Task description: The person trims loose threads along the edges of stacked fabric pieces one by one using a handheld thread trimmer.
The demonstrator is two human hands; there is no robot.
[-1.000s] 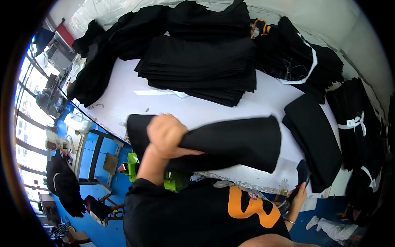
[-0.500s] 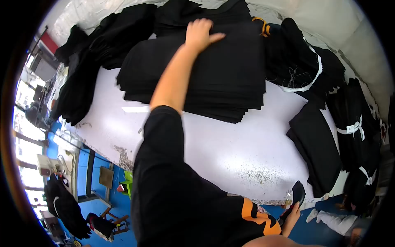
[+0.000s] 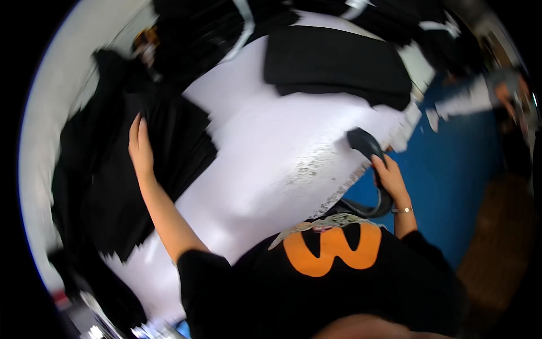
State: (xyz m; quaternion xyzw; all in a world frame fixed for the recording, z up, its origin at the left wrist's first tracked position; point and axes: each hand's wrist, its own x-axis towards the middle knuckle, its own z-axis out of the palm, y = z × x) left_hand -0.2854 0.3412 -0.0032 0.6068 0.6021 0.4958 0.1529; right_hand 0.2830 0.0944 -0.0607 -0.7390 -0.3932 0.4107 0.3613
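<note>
My left hand (image 3: 141, 148) lies with its fingers stretched out on a wide stack of black fabric pieces (image 3: 118, 186) at the left of the white table (image 3: 259, 152). Nothing shows in its grasp. At the table's front edge, my right hand (image 3: 390, 172) is wrapped round a black curved object (image 3: 366, 142) with a dark band or strap hanging below it. What this object is, I cannot make out. A folded black fabric bundle (image 3: 336, 62) lies on the table beyond the right hand.
More black fabric with white ties (image 3: 395, 20) lies along the far side. An orange and black item (image 3: 147, 45) is at the upper left. Past the table's right edge, a person in light trousers (image 3: 468, 101) is over the blue floor (image 3: 446, 164).
The view has turned towards the right side of the table. My left hand still rests on the fabric stack. My right hand and the black object now show more fully, over the table's edge.
</note>
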